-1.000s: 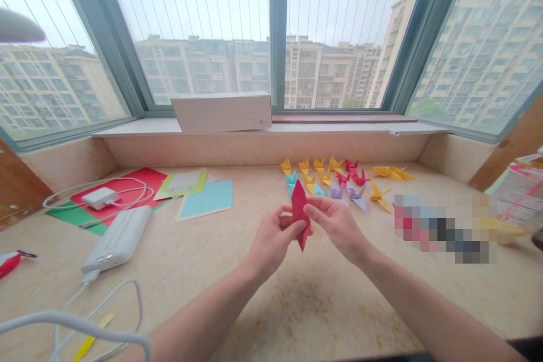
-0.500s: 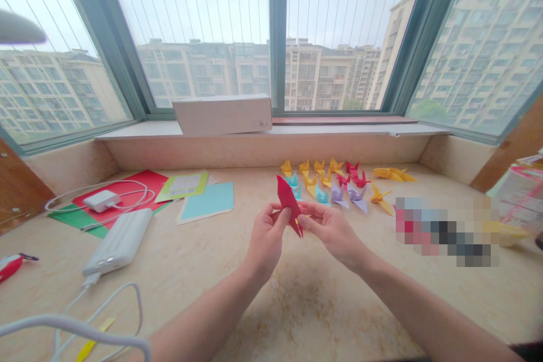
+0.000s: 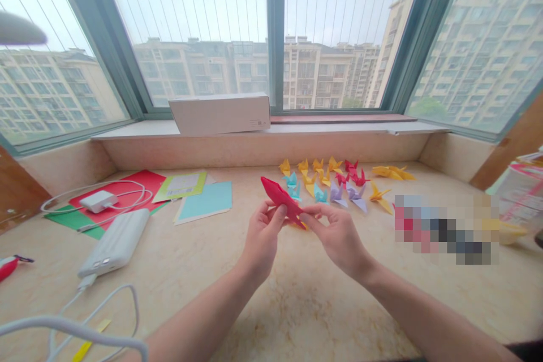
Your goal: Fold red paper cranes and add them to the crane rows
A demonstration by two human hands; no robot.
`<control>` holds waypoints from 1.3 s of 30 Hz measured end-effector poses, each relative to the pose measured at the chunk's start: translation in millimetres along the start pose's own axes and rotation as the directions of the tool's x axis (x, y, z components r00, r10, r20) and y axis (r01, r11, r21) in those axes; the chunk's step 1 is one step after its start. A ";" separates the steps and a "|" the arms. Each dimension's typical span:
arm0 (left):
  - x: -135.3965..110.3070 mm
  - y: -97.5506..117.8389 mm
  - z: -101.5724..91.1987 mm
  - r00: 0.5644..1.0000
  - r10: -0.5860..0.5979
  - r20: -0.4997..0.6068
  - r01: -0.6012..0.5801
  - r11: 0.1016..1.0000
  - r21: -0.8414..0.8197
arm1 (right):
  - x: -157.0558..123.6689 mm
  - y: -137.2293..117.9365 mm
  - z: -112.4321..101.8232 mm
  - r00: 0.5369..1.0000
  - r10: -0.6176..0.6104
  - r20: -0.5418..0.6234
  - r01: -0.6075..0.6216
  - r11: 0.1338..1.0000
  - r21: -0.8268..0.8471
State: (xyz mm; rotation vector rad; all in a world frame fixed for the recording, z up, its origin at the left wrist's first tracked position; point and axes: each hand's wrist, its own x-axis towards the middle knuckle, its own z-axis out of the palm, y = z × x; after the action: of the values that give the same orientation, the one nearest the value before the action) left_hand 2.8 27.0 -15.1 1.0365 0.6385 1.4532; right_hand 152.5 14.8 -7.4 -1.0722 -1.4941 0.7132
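Observation:
A folded piece of red origami paper (image 3: 278, 193) is held above the stone counter between my two hands. My left hand (image 3: 265, 232) grips its middle, thumb on top and fingers tucked beneath. At its narrow lower right end, my right hand (image 3: 333, 232) pinches the paper between thumb and fingers. The long pointed end slants up to the left. Behind my hands stand several small folded paper cranes: yellow ones (image 3: 335, 165), red ones (image 3: 360, 177), blue ones (image 3: 321, 195) and lilac ones (image 3: 357, 198).
At left lie coloured paper sheets (image 3: 206, 203), a white charger (image 3: 98, 201) with its cable, and a white power bank (image 3: 114, 243). A white box (image 3: 220, 114) rests on the window sill. To the right are a blurred-out patch (image 3: 445, 232) and a pink-and-white package (image 3: 520, 192).
The red paper has tilted further left, its pointed end swinging down and to the left. Both hands still hold it, and my right hand has shifted slightly.

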 end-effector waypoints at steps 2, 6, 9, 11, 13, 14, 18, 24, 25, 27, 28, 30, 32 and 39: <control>-0.1 0.7 0.9 1.000 0.012 0.000 -0.012 0.999 -0.039 | 1.2 0.7 -0.7 0.999 0.003 0.033 -0.003 1.000 0.007; 1.1 2.7 0.8 0.998 0.049 0.036 -0.047 0.998 -0.046 | 2.8 2.7 -2.5 0.992 -0.032 0.124 0.031 0.999 0.010; 2.0 3.3 -0.5 0.996 0.069 0.061 -0.069 0.998 0.002 | 2.5 2.4 -3.4 0.989 -0.104 0.107 0.104 0.995 0.011; 1.9 2.5 -1.3 0.995 0.068 0.070 -0.069 0.997 0.022 | 2.2 1.7 -4.0 0.987 -0.147 0.064 0.148 0.989 0.004; 1.0 1.1 -1.7 0.995 0.057 0.079 -0.059 0.998 0.026 | 2.0 1.2 -4.5 0.987 -0.161 0.025 0.162 0.987 -0.006; 0.2 0.3 -1.7 0.995 0.049 0.086 -0.051 0.998 0.024 | 1.9 1.2 -4.7 0.987 -0.161 0.011 0.161 0.987 -0.012; -3.2 -1.5 -0.9 0.995 0.022 0.102 -0.023 1.000 0.006 | 2.1 2.9 -5.7 0.982 -0.191 -0.009 0.191 0.980 -0.048; -2.7 -0.3 -1.9 0.998 0.061 0.031 -0.063 0.996 0.056 | 0.0 0.1 -6.3 0.966 -0.258 0.029 0.260 0.960 -0.101; -2.5 -0.2 -2.1 0.997 0.066 0.027 -0.068 0.995 0.069 | -0.8 -1.2 -6.0 0.966 -0.256 0.041 0.259 0.961 -0.095; -2.6 -0.7 -2.5 0.997 0.071 0.039 -0.074 0.994 0.079 | -2.1 -3.3 -5.3 0.967 -0.247 0.067 0.252 0.965 -0.072; -2.9 -1.3 -2.6 0.996 0.074 0.053 -0.078 0.994 0.076 | -2.5 -3.8 -4.9 0.967 -0.242 0.077 0.247 0.967 -0.061; -4.0 -3.2 -2.6 0.994 0.081 0.076 -0.085 0.994 0.061 | -2.7 -3.6 -4.6 0.969 -0.230 0.088 0.235 0.971 -0.050; -5.0 -5.2 -2.7 0.993 0.080 0.081 -0.084 0.995 0.052 | -2.2 -2.2 -4.8 0.972 -0.219 0.079 0.224 0.973 -0.054; -5.1 1.2 -0.1 0.992 0.116 0.041 -0.121 0.979 0.163 | -1.5 0.4 -7.2 0.964 -0.265 0.006 0.264 0.959 -0.101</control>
State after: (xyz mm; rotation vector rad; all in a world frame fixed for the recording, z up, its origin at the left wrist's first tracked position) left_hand 1.7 21.9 -15.3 1.2422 0.6931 1.5027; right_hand 159.5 12.8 -6.9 -0.9248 -1.6439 0.4490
